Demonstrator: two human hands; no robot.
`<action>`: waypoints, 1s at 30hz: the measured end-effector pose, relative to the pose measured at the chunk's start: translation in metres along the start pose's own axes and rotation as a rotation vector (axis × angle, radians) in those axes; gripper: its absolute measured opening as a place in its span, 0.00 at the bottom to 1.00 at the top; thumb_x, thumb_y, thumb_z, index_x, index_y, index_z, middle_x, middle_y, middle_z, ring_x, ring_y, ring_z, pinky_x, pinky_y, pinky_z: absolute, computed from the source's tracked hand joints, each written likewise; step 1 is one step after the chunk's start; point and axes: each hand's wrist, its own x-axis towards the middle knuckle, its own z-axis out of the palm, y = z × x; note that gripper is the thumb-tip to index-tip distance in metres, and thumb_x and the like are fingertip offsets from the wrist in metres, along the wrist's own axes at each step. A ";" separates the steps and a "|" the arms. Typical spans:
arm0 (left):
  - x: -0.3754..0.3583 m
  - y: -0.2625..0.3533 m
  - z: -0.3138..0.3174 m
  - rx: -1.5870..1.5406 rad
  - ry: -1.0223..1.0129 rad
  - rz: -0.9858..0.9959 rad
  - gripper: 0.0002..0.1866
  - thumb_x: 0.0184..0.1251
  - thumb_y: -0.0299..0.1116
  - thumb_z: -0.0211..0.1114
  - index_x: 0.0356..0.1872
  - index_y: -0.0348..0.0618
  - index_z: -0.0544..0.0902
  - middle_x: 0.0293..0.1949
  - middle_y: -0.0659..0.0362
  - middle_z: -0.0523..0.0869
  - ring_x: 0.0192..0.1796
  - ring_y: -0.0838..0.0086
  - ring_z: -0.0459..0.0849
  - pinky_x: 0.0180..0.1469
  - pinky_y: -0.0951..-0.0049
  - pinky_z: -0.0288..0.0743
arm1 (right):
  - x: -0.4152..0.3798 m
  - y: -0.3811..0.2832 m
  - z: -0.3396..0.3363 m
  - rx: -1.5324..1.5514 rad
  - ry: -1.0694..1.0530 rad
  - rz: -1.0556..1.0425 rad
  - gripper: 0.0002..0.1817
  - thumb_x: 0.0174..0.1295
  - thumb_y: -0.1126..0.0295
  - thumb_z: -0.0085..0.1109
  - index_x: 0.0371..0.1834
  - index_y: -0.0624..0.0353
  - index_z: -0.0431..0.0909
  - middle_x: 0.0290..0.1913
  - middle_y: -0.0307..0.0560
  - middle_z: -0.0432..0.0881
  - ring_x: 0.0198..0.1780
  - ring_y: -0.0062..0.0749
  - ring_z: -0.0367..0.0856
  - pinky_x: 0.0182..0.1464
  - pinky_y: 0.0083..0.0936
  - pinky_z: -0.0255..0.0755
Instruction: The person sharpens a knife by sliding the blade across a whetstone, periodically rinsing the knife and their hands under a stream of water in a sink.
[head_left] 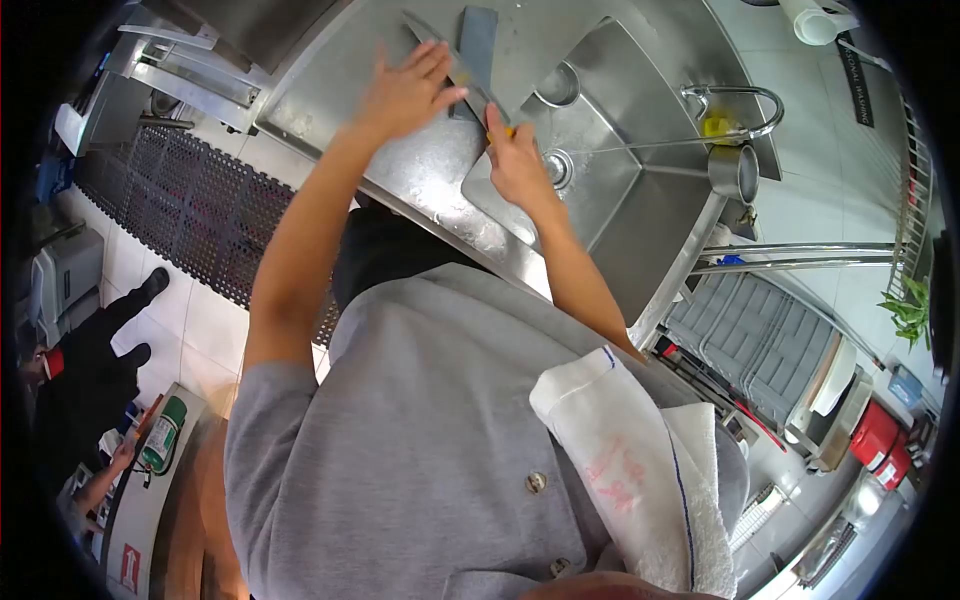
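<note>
My right hand (520,168) is closed around the yellow handle of a knife (464,76), whose long blade slants up and away to the left. My left hand (405,97) lies flat with its fingers spread, fingertips right at the blade; it is slightly blurred. Just beyond the blade, a grey sharpening stone (479,42) rests on the steel counter (345,75), partly overlapped by the knife. Beside my right hand is the sink basin (650,215), with a small round metal container (558,86) at its far left corner.
A curved tap (775,110) stands right of the basin, near a yellow sponge (716,127) and a metal pot (735,174). A white towel (625,460) hangs over my shoulder. Black rubber matting (185,195) covers the floor at left. Another person (85,375) is at far left.
</note>
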 end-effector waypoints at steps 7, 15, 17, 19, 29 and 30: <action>-0.037 0.026 -0.024 -0.028 -0.154 0.117 0.36 0.74 0.63 0.44 0.66 0.44 0.75 0.71 0.58 0.73 0.75 0.69 0.66 0.70 0.27 0.48 | -0.044 -0.010 -0.008 -0.021 -0.103 0.075 0.39 0.63 0.75 0.57 0.78 0.50 0.55 0.46 0.68 0.68 0.47 0.63 0.74 0.53 0.46 0.71; -0.030 -0.001 -0.022 0.099 -0.150 0.069 0.36 0.74 0.63 0.44 0.67 0.44 0.73 0.72 0.58 0.71 0.76 0.69 0.64 0.70 0.29 0.49 | -0.012 -0.018 -0.002 -0.029 -0.032 -0.011 0.35 0.66 0.73 0.54 0.77 0.51 0.56 0.46 0.70 0.66 0.45 0.66 0.73 0.53 0.46 0.70; -0.030 -0.007 -0.006 0.062 -0.095 0.036 0.36 0.74 0.63 0.44 0.67 0.43 0.74 0.72 0.58 0.70 0.76 0.69 0.64 0.70 0.29 0.49 | -0.012 -0.018 -0.003 -0.011 -0.103 0.036 0.35 0.66 0.73 0.54 0.77 0.52 0.57 0.46 0.70 0.66 0.45 0.65 0.73 0.53 0.46 0.70; -0.031 -0.007 -0.004 -0.001 -0.071 0.036 0.36 0.74 0.63 0.45 0.67 0.43 0.74 0.73 0.58 0.70 0.76 0.69 0.64 0.70 0.29 0.49 | 0.008 -0.017 0.001 -0.047 -0.017 -0.049 0.36 0.64 0.74 0.55 0.77 0.52 0.56 0.44 0.68 0.66 0.44 0.62 0.72 0.52 0.44 0.70; -0.021 -0.008 -0.027 0.088 -0.153 -0.010 0.34 0.74 0.61 0.48 0.67 0.43 0.74 0.73 0.58 0.70 0.76 0.68 0.64 0.71 0.31 0.48 | 0.007 -0.016 0.006 -0.015 0.032 -0.119 0.37 0.63 0.76 0.55 0.78 0.52 0.56 0.45 0.66 0.65 0.45 0.60 0.72 0.52 0.43 0.69; -0.015 -0.012 -0.033 0.104 -0.209 -0.044 0.33 0.74 0.59 0.50 0.68 0.43 0.73 0.73 0.58 0.69 0.76 0.68 0.63 0.73 0.32 0.47 | 0.001 -0.017 0.007 0.022 0.010 -0.087 0.37 0.64 0.76 0.55 0.78 0.52 0.56 0.45 0.67 0.65 0.45 0.61 0.72 0.52 0.44 0.69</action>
